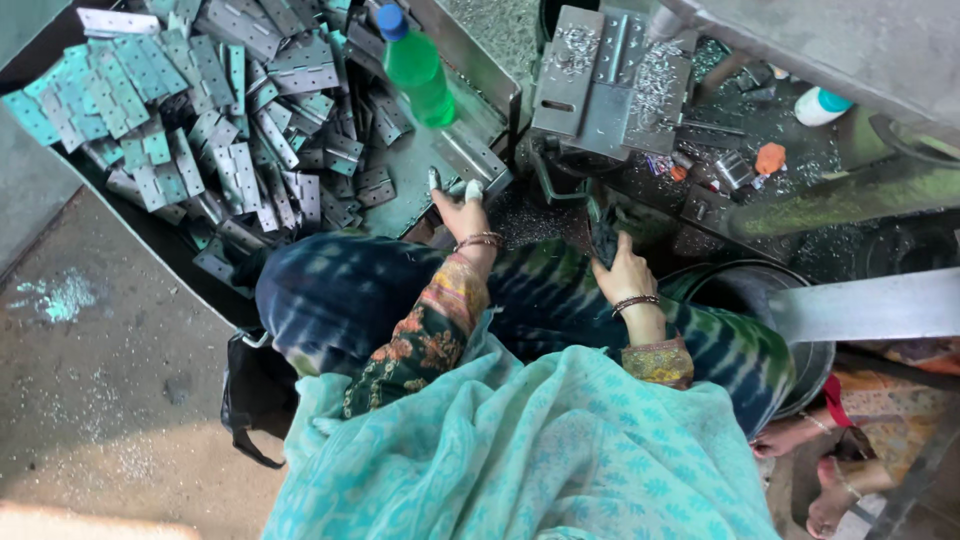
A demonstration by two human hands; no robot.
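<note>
My left hand (pixel 462 208) reaches forward with its fingertips in white finger caps, resting on a metal hinge (pixel 470 160) at the near end of a flat steel tray (pixel 420 190). My right hand (pixel 622 268) is closed around a dark lever handle (pixel 603 235) below the press machine (pixel 600 85). Both wrists wear bangles. A pile of grey metal hinges (pixel 200 120) fills the tray to the left.
A green plastic bottle (pixel 415 68) with a blue cap lies on the tray. Metal shavings cover the machine bed. An orange cap (pixel 770 158) and a white bottle (pixel 820 105) sit at the right. A dark round bucket (pixel 760 300) stands by my right knee. A black bag (pixel 255 390) lies on the floor.
</note>
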